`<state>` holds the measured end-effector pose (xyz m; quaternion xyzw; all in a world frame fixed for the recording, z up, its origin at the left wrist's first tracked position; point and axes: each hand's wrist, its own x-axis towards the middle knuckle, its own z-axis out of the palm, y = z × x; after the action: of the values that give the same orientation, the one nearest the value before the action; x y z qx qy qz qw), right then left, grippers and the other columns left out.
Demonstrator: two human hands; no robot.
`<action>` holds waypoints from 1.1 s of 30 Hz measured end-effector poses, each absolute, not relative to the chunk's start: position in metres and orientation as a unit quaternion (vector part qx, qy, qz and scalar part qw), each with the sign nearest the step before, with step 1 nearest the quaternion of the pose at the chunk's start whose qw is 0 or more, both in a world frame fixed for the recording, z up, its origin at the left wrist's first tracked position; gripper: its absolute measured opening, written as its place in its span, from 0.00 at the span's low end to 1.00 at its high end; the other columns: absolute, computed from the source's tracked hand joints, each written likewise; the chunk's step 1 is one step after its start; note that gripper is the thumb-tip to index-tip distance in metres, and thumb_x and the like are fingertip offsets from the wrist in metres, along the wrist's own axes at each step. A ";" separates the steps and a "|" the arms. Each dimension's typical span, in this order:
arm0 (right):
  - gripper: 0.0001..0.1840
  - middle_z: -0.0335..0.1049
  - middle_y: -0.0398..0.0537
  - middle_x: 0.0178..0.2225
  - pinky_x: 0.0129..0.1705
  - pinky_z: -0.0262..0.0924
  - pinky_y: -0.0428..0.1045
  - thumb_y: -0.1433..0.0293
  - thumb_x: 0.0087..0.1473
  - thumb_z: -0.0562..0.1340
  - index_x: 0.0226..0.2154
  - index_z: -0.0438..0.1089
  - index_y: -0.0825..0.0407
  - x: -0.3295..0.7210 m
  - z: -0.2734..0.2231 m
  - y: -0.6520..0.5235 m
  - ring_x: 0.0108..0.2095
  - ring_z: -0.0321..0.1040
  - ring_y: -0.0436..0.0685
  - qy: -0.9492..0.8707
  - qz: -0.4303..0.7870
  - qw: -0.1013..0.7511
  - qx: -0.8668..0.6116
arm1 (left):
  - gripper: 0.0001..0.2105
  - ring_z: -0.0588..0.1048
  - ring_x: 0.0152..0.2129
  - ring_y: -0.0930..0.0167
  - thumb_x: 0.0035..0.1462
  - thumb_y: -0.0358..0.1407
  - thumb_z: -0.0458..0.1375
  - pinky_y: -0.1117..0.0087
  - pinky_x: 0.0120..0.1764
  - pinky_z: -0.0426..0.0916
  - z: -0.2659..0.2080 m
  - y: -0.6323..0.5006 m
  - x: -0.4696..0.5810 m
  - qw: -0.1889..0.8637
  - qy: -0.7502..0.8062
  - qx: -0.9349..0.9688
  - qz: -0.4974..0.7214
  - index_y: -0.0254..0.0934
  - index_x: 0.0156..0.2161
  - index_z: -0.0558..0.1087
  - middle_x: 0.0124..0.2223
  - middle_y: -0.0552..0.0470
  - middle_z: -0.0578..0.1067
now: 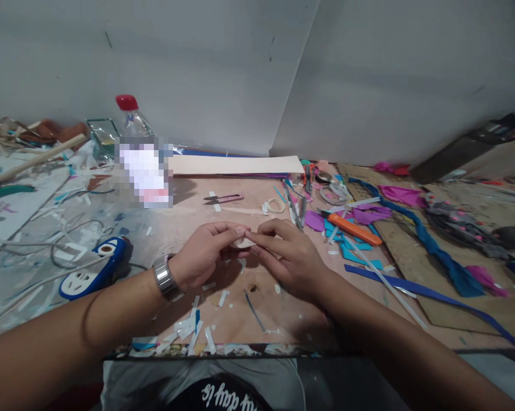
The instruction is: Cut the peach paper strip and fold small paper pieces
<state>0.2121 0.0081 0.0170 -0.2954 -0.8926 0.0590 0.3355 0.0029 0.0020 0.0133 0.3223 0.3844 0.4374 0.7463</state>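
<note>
Over the middle of the wooden table, my left hand (210, 251) and my right hand (289, 254) meet at the fingertips. Between them is a small pale, whitish piece (242, 242), pinched by thumb and fingers on both sides. Most of it is covered by the fingers, so its kind does not show. Beyond the hands lie pink-handled thread snips (224, 198) and a pale ring of tape (277, 205). White paper scraps (189, 328) are scattered nearer the table's front edge.
An orange utility knife (355, 228) lies at the right among blue and purple scraps, beside a long blue strip (433, 292). A blue power strip (95, 268) with cables sits left. A red-capped bottle (133, 117) and a long cream sheet (236, 165) are at the back.
</note>
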 end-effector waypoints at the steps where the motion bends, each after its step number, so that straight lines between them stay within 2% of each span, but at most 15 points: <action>1: 0.19 0.74 0.52 0.42 0.43 0.67 0.54 0.72 0.66 0.61 0.58 0.74 0.47 0.212 0.017 0.008 0.41 0.71 0.57 -0.893 0.055 0.335 -0.296 | 0.17 0.79 0.33 0.71 0.46 0.43 0.76 0.68 0.42 0.76 0.013 0.002 0.003 0.746 0.384 0.324 0.438 0.33 0.38 0.82 0.38 0.48 0.82; 8: 0.11 0.77 0.51 0.42 0.44 0.67 0.54 0.74 0.62 0.66 0.47 0.79 0.48 0.214 0.016 0.010 0.42 0.73 0.57 -0.888 0.035 0.361 -0.281 | 0.15 0.78 0.31 0.73 0.48 0.43 0.75 0.70 0.41 0.76 0.013 0.002 0.003 0.746 0.391 0.328 0.429 0.34 0.37 0.82 0.35 0.49 0.81; 15: 0.14 0.76 0.51 0.42 0.42 0.68 0.54 0.73 0.63 0.66 0.50 0.80 0.46 0.214 0.017 0.010 0.41 0.73 0.57 -0.886 0.048 0.359 -0.291 | 0.14 0.78 0.34 0.72 0.51 0.43 0.74 0.67 0.46 0.75 0.014 0.002 0.003 0.747 0.379 0.338 0.429 0.35 0.38 0.83 0.38 0.50 0.81; 20: 0.07 0.75 0.49 0.38 0.41 0.69 0.52 0.70 0.63 0.67 0.42 0.81 0.47 0.209 0.019 0.007 0.39 0.73 0.55 -0.849 0.127 0.399 -0.322 | 0.14 0.79 0.34 0.72 0.52 0.43 0.73 0.69 0.44 0.75 0.009 0.000 0.003 0.729 0.376 0.365 0.440 0.36 0.39 0.82 0.37 0.50 0.82; 24: 0.01 0.75 0.47 0.35 0.37 0.69 0.49 0.70 0.59 0.71 0.35 0.81 0.49 0.206 0.021 0.007 0.35 0.74 0.53 -0.809 0.221 0.418 -0.350 | 0.13 0.79 0.34 0.72 0.56 0.42 0.71 0.71 0.41 0.73 0.012 -0.001 0.001 0.681 0.384 0.443 0.439 0.36 0.41 0.82 0.39 0.48 0.83; 29: 0.03 0.77 0.46 0.32 0.35 0.66 0.47 0.70 0.57 0.72 0.33 0.79 0.51 0.206 0.021 0.009 0.32 0.73 0.52 -0.787 0.274 0.416 -0.365 | 0.10 0.77 0.32 0.73 0.59 0.41 0.68 0.73 0.39 0.72 0.019 -0.001 0.000 0.628 0.387 0.515 0.436 0.35 0.41 0.83 0.37 0.49 0.83; 33: 0.04 0.78 0.47 0.32 0.35 0.65 0.48 0.69 0.60 0.70 0.33 0.79 0.51 0.206 0.022 0.009 0.33 0.73 0.53 -0.784 0.285 0.414 -0.364 | 0.11 0.77 0.30 0.73 0.58 0.41 0.69 0.72 0.38 0.72 0.019 0.001 -0.001 0.652 0.381 0.492 0.433 0.35 0.40 0.82 0.36 0.50 0.82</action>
<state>0.2057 0.0094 0.0223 -0.3637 -0.7844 0.2851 0.4137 -0.0008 0.0010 0.0187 0.4924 0.3806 0.4329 0.6521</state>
